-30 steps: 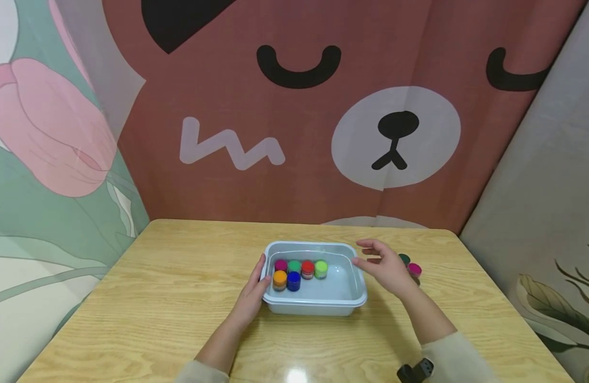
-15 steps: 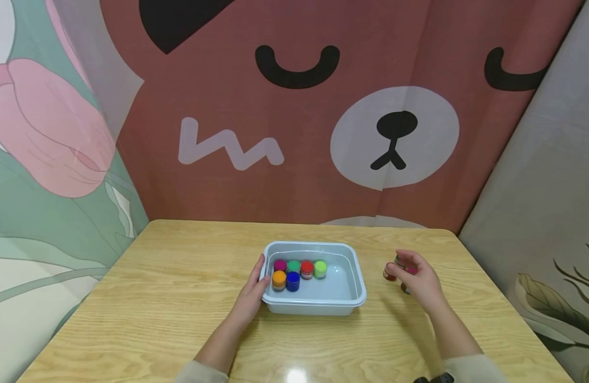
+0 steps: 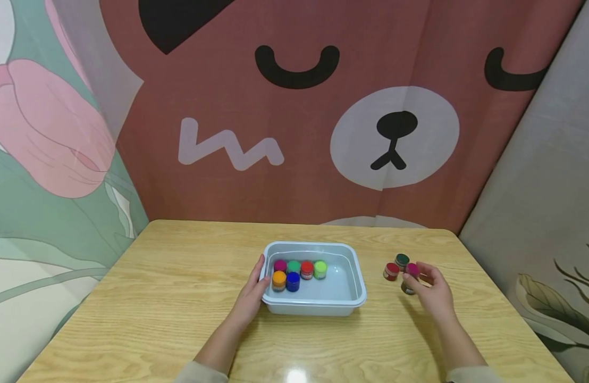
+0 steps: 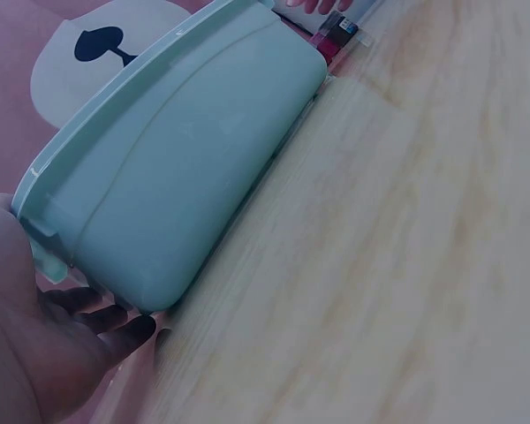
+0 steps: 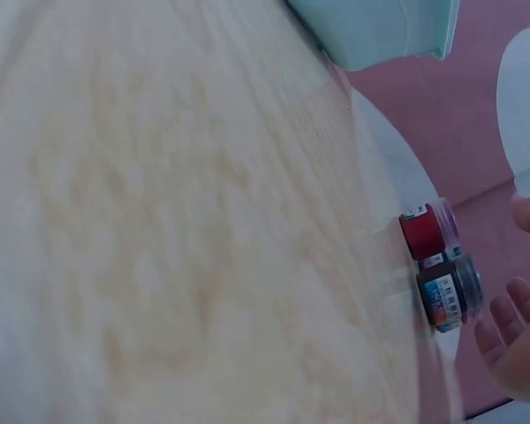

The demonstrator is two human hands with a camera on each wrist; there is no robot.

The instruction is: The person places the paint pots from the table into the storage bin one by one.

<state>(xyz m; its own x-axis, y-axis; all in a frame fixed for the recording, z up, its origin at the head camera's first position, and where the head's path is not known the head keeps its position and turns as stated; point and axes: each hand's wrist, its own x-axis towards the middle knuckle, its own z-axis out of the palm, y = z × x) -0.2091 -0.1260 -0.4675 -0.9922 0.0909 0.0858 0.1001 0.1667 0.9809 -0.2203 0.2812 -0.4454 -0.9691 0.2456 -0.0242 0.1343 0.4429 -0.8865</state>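
Observation:
My left hand (image 3: pixel 249 300) grips the left end of a pale blue plastic tub (image 3: pixel 318 309), thumb at the rim and fingers along the outside wall. Inside are several small paint jars, with an orange-lidded jar (image 3: pixel 278 280) and a blue jar (image 3: pixel 293 282) in front. To the right of the tub, my right hand (image 3: pixel 435 295) has its thumb and fingers spread around the magenta-lidded jar (image 3: pixel 412 270). A dark jar (image 3: pixel 407 288) sits partly hidden by the thumb. Beside it stand a red jar (image 3: pixel 391 272) and a dark green jar (image 3: pixel 402 260).
Everything stands on a light wooden table (image 3: pixel 189 276). A brown curtain (image 3: pixel 304 197) printed with a bear's face hangs behind its far edge. A grey patterned cloth (image 3: pixel 529 213) borders the right side. The tub's right half shows bare floor.
My right hand has moved right from the tub's rim, past the dark green jar, to the magenta-lidded jar. The red jar is now uncovered. My left hand and the tub hold still.

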